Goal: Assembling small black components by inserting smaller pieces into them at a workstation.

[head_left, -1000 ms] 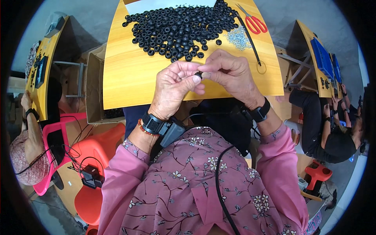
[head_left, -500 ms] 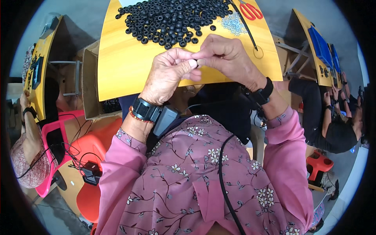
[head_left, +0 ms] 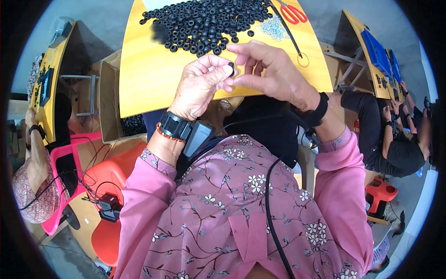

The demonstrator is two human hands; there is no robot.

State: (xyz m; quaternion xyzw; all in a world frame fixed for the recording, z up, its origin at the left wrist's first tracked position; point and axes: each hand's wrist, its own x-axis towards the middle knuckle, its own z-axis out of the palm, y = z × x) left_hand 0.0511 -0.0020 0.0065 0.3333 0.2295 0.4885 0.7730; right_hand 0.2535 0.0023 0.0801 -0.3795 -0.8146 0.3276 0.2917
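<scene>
At far left, another person sits by a pink chair (head_left: 55, 186). An open cardboard box (head_left: 109, 102) stands beside the yellow table (head_left: 148, 79). Over the table's near edge, the person's left hand (head_left: 197, 86) is curled, its fingertips pinching a small black rubber ring (head_left: 231, 69) against the right hand. The right hand (head_left: 269, 69) meets it there, thumb and forefinger closed at the same ring, the other fingers spread loosely. Compared with half a second ago, both hands sit slightly lower in view and the ring shows more plainly between the fingertips. Behind them lies a heap of black rings (head_left: 206, 21), then red-handled scissors (head_left: 292, 13). At far right, a person in black (head_left: 395, 144) works at another table.
</scene>
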